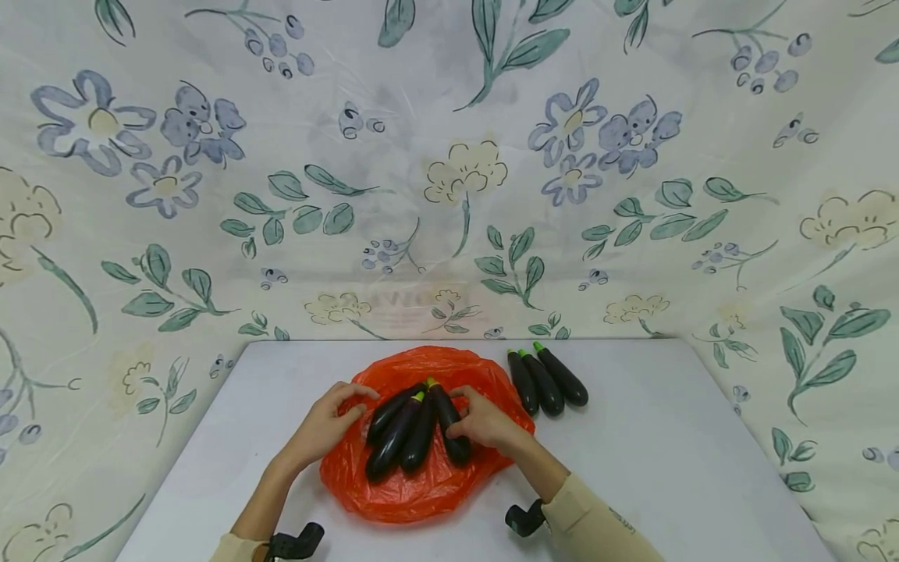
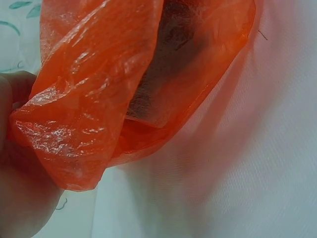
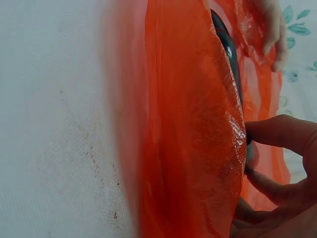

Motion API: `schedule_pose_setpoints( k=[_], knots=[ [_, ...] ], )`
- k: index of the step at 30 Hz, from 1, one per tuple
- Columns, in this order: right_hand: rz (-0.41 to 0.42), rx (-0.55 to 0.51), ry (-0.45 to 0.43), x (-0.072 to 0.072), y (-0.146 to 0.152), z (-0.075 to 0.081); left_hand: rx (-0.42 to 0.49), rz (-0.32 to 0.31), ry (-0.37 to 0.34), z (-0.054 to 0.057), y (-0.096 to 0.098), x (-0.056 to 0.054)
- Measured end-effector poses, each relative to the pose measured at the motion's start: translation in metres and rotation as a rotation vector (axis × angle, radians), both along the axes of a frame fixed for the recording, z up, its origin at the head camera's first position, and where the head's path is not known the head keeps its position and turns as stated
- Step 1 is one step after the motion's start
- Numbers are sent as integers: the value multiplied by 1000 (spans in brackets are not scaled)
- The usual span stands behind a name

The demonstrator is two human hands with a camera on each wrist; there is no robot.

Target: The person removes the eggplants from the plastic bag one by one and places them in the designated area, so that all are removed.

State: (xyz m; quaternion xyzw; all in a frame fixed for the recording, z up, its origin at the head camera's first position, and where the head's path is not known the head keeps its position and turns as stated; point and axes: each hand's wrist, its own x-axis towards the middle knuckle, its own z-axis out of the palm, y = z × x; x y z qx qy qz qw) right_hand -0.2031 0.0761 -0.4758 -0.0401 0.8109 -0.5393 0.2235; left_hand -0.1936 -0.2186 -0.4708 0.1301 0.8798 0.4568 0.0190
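The right hand [image 1: 485, 421] is gripping one dark eggplant [image 1: 453, 437] between its thumb and fingers, over the open red plastic bag [image 1: 421, 507]. To its left, the left hand [image 1: 326, 417] is curling its fingers and pinching the bag's edge. Between the two hands, three more eggplants [image 1: 396, 441] are lying in the bag, stems pointing away from the person. Beyond the right hand and to its right, three loose eggplants [image 1: 542, 384] are lying side by side on the white surface [image 1: 667, 453].
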Motion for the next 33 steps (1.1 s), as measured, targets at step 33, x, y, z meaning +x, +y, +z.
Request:
schedule_pose_setpoints(
  k=[33],
  knots=[
    [30,-12,37,-3,29,19,-12,3,4,0,1,-1]
  ],
)
